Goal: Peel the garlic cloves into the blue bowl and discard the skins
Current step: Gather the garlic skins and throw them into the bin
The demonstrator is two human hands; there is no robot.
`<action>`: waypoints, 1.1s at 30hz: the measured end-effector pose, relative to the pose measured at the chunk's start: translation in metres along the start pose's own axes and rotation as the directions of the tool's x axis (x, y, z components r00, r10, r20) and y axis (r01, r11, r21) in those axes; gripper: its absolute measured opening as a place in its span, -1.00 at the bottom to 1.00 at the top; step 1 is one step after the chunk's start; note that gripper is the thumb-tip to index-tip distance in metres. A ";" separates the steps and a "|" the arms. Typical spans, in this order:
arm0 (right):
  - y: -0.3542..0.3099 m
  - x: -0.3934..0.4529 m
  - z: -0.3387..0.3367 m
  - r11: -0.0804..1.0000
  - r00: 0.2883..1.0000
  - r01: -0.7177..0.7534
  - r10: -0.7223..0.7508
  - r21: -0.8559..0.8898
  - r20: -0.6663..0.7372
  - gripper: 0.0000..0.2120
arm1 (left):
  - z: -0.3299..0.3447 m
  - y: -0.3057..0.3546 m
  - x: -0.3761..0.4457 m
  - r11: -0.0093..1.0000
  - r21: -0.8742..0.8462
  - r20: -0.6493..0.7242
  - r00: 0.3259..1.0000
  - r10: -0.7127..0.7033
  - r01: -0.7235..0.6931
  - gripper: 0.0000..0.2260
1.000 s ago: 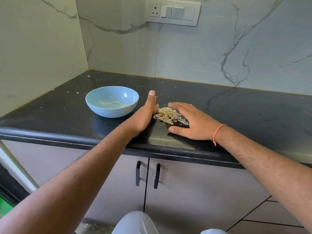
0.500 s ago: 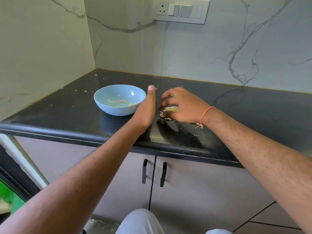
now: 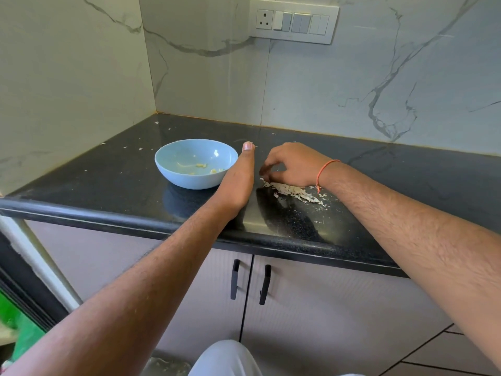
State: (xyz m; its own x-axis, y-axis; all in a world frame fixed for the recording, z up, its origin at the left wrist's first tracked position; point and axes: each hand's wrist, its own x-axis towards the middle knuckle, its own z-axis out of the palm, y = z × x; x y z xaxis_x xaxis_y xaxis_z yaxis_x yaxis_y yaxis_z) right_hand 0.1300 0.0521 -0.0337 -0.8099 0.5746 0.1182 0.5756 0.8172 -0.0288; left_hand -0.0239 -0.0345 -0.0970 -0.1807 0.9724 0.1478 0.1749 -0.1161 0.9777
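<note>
Edgewise on the worktop (image 3: 379, 169), the left hand (image 3: 238, 180) stands with its fingers straight and together, thumb up, like a low wall; it holds nothing. Its outer side lies just beside the blue bowl (image 3: 196, 162), and whether the two touch cannot be told. Across a narrow gap, the right hand (image 3: 292, 165) is arched over the near end of the garlic skins (image 3: 294, 190), its fingers curled downward toward the left hand and its fingertips (image 3: 264, 172) close above the papery flakes; whether they actually pinch any of them cannot be made out. An orange thread (image 3: 324, 172) circles the right wrist.

The skins lie in a loose pale streak under and to the right of that hand, with small scraps trailing off toward the worktop's front edge. A few yellowish peeled pieces of garlic (image 3: 201, 166) sit in the bottom of the bowl. Tiny white flecks dot the dark surface behind the bowl. Below the worktop are two cabinet doors with black handles (image 3: 234, 279), and on the marble wall above hangs a switch panel (image 3: 294, 21).
</note>
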 end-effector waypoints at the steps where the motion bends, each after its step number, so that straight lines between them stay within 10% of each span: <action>1: 0.002 -0.001 -0.003 1.000 1.000 -0.006 0.006 0.009 0.016 -0.76 | 0.000 -0.001 0.000 1.000 0.002 -0.003 1.000 -0.005 0.005 -0.18; 6: 0.010 -0.009 -0.009 0.997 0.974 -0.058 0.069 -0.056 0.217 -0.61 | 0.000 -0.003 0.004 1.000 0.009 -0.017 0.999 -0.029 0.029 -0.07; 21: 0.021 -0.025 -0.010 0.982 0.987 -0.162 0.161 0.093 0.011 -0.79 | 0.003 0.002 -0.003 0.999 0.012 0.056 0.997 0.050 -0.051 -0.19; 33: 0.024 -0.031 -0.008 0.661 0.974 -0.140 0.227 0.737 -0.018 -0.73 | 0.009 0.007 -0.010 0.824 0.530 0.036 0.976 0.214 -0.200 -0.57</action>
State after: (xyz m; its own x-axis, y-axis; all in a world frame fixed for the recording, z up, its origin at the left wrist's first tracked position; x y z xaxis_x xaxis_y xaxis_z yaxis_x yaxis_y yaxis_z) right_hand 0.1698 0.0531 -0.0303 -0.6560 0.7441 0.1266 0.4104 0.4924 -0.7676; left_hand -0.0123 -0.0436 -0.0928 -0.1044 0.9314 0.3486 0.6929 -0.1834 0.6973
